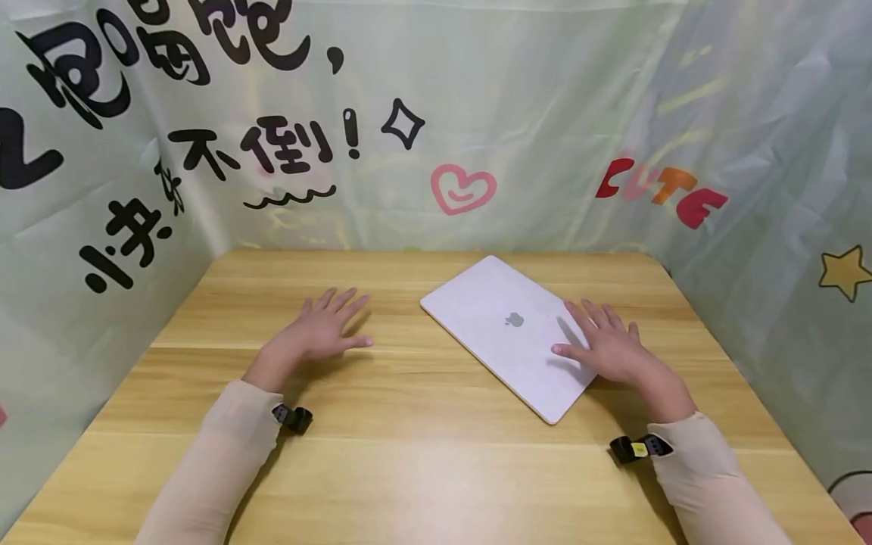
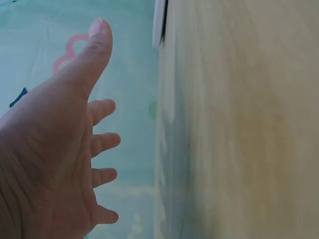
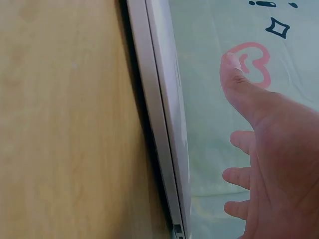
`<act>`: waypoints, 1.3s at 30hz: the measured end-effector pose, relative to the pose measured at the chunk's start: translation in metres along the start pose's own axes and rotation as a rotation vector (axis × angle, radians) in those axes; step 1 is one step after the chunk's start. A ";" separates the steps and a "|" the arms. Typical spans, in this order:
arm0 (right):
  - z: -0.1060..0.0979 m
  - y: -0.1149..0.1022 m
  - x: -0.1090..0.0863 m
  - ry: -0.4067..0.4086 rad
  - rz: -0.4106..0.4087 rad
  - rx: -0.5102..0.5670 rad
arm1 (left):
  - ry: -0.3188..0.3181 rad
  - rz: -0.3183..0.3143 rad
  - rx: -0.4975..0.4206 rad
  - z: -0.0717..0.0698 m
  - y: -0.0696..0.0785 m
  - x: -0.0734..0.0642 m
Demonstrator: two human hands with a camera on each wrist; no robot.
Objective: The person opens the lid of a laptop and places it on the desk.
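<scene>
A closed silver laptop (image 1: 477, 325) with an apple logo lies at an angle on the wooden table, right of the middle. My right hand (image 1: 609, 352) is over its right corner with fingers spread; in the right wrist view a gap shows between that hand (image 3: 284, 154) and the laptop's lid edge (image 3: 162, 109). To the left of the laptop, my left hand (image 1: 320, 329) hovers above the table, fingers spread and holding nothing. The left wrist view shows this hand (image 2: 55, 144) with thumb raised, and a small end of the laptop (image 2: 158, 25) at the top.
The wooden table (image 1: 422, 484) reaches back to a pale printed cloth (image 1: 545, 91) with black lettering, a pink heart and coloured letters. Cloth also hangs along the left and right sides. A small black camera is strapped to each wrist.
</scene>
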State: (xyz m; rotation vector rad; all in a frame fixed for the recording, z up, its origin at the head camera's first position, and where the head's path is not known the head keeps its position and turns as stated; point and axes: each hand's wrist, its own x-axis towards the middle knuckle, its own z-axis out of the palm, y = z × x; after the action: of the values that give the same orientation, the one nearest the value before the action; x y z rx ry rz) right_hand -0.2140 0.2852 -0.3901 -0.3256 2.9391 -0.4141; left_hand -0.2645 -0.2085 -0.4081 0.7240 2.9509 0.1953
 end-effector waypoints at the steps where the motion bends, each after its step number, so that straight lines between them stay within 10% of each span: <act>1: 0.000 0.001 0.000 0.003 -0.003 -0.001 | 0.001 0.003 0.003 0.000 0.000 0.003; 39: 0.012 0.006 -0.029 0.012 -0.150 -0.050 | -0.064 0.205 -0.081 -0.003 0.057 0.117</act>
State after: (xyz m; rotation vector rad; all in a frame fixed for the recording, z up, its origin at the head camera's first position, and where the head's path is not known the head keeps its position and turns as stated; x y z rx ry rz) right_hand -0.1851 0.2949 -0.4001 -0.5541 2.9511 -0.3624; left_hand -0.3421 -0.1043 -0.4042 1.0008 2.7885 0.2996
